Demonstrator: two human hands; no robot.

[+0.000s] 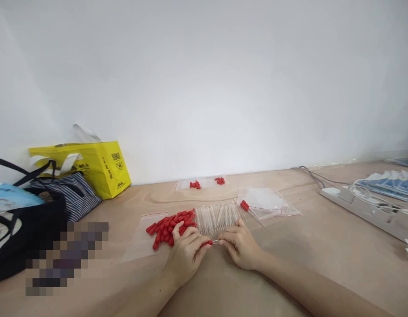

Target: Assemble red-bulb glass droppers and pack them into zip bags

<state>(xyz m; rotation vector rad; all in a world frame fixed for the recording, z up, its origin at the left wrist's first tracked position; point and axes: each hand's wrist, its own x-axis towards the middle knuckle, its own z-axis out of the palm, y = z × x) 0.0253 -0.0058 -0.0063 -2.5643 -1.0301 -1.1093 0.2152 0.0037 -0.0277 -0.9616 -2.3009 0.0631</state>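
Note:
My left hand (186, 253) pinches a red rubber dropper bulb (207, 243) between thumb and fingers. My right hand (242, 247) grips a thin clear dropper tube (216, 241), whose end meets the bulb's narrow neck; how far it sits inside I cannot tell. Just beyond my left hand lies a heap of red bulbs (166, 226), partly hidden by my fingers. Several clear tubes (214, 218) lie side by side in a row beyond both hands. A red-bulbed dropper (245, 205) lies slanted beyond my right hand.
Clear zip bags lie left (141, 237) and right (272, 203); another bag with red-bulbed pieces (194, 185) lies near the wall. A yellow bag (108, 171), striped pouch (80, 198) and black bag (35, 237) stand left. A white power strip (365, 211) with cables lies right.

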